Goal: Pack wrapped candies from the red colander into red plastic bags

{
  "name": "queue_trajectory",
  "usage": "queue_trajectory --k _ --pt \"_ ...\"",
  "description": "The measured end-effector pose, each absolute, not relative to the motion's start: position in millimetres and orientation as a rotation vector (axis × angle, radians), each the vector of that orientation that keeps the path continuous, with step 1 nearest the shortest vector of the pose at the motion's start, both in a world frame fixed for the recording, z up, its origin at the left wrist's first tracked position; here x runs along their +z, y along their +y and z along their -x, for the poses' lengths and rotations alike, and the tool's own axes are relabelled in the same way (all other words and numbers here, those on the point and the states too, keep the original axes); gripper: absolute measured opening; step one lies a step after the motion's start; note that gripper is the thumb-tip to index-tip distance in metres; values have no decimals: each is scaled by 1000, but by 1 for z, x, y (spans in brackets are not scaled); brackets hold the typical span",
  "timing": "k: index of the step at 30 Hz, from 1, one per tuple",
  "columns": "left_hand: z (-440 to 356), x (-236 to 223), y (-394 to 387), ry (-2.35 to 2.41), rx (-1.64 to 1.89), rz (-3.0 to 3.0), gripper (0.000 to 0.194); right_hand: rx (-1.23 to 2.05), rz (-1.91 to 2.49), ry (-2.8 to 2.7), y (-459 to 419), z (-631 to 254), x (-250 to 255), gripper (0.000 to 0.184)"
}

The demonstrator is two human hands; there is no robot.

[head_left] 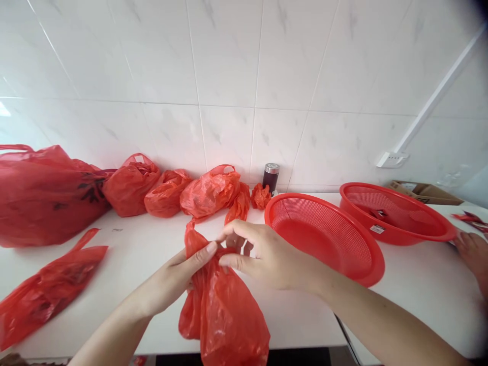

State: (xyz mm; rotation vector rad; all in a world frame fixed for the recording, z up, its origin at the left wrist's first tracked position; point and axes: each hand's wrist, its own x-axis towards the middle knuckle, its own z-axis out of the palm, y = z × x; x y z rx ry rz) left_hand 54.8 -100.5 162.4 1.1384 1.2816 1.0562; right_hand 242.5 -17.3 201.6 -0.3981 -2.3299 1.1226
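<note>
L hand (pixel 181 277) is clamped on the gathered neck of a tied-looking red plastic bag (pixel 232 317), thumb flat on top, other fingers mostly hidden behind the film. R hand (pixel 267 251) pinches bunched film just beside it, thumb below, forefinger arched over, rest curled in. The bag hangs from both, approx. mid-front, its lower part across the surface's front edge in view; can't tell if it touches there.

Step in hand is prob. working the neck, a knot or twist; which, can't tell, as fingertips cover it. Next move calls for a steady L clamp while R thumb & forefinger tease the film w/o tearing it.

Pose: L forearm comes up from the front edge, angled inward, wrist nearly straight; R forearm reaches in from the front R corner, wrist bent slightly, back of hand up.

Further out on the white tabletop (pixel 145 249): red colander (pixel 305 239) nr the R edge; row of filled red bags (pixel 211 190) & dark tumbler (pixel 270 175) along the back edge; flat red bag (pixel 57 284) by the L edge. Beyond the R edge, a 2nd colander (pixel 396 234), w/ a co-worker's hand (pixel 473 249) beside it.
</note>
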Motion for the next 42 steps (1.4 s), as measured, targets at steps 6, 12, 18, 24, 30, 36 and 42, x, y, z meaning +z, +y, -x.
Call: queue_trajectory --k 6,12,18,24,30,36,42 --pt "-59 167 -87 1156 1082 -1212 30 1015 379 -2155 -35 -249 200 4" --pt "-47 177 -88 1208 945 -1455 26 525 -12 -2165 -53 -240 182 6" --pt "-45 166 -91 1320 784 -1731 17 1144 440 -2039 -18 -215 142 29" --pt "-51 128 -86 1856 1152 -2215 33 1757 409 -1759 0 -199 112 38" --pt "-50 115 -88 1799 1260 -2164 34 1991 363 -1715 -8 -208 122 30" --pt "-22 80 -116 1889 1220 -1628 40 1448 691 -1728 -2 -213 102 32" --pt "-6 24 -161 1893 1339 -1129 47 1197 984 -1579 31 -209 38 34"
